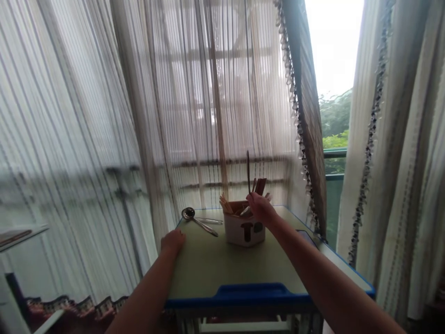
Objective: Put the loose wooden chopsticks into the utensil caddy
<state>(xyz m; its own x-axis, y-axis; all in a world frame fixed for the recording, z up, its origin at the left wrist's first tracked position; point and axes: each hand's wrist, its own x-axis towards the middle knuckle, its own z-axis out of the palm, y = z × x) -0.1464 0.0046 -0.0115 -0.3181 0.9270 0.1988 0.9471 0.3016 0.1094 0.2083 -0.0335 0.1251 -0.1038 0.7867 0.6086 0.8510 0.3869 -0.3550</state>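
Observation:
My right hand [260, 207] is closed around a slim, dark utensil [248, 170] that points upward; its kind cannot be made out. That hand is at the rim of a white and brown utensil holder [233, 232], partly covering it. Pale wooden sticks [225, 204] lean at the holder's left, and dark reddish chopsticks [260, 186] stand behind my fingers. A metal ladle [188, 213] lies on the table to the left, its handle crossing near another slim metal utensil [210, 221]. My left hand [173, 241], fingers curled, grips the table's left edge.
The small table [205, 266] has a pale top and a blue rim. A dark flat object [306, 237] lies at its right side, partly behind my forearm. Sheer striped curtains [194, 93] hang just beyond, with a railing [335, 154] outside.

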